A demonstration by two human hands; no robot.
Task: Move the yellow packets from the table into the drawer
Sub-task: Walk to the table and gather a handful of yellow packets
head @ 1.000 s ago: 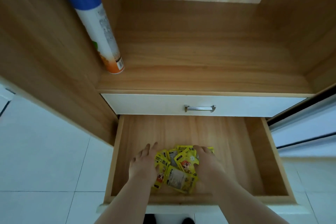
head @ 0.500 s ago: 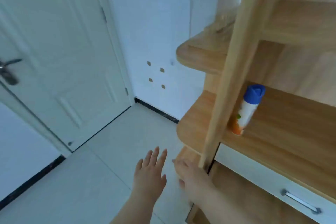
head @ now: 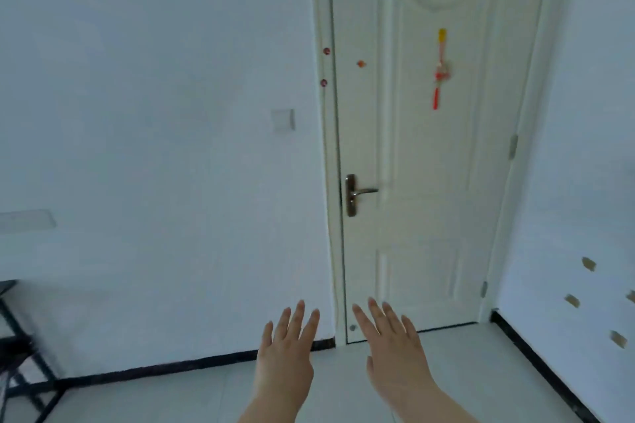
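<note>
L hand [head: 285, 359], R hand [head: 393, 355] spread; forearms [head: 269, 410] cut off btm edge.

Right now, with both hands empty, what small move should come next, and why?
Probably turn left toward the dark table frame: the left hand and right hand are open and empty, only a closed door lies ahead, and no packets or drawer are in view.

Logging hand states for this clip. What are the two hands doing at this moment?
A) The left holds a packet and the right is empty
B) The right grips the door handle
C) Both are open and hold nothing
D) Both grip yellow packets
C: the left hand and the right hand are both spread with straight fingers and hold nothing, raised in front of the closed white door.
</note>
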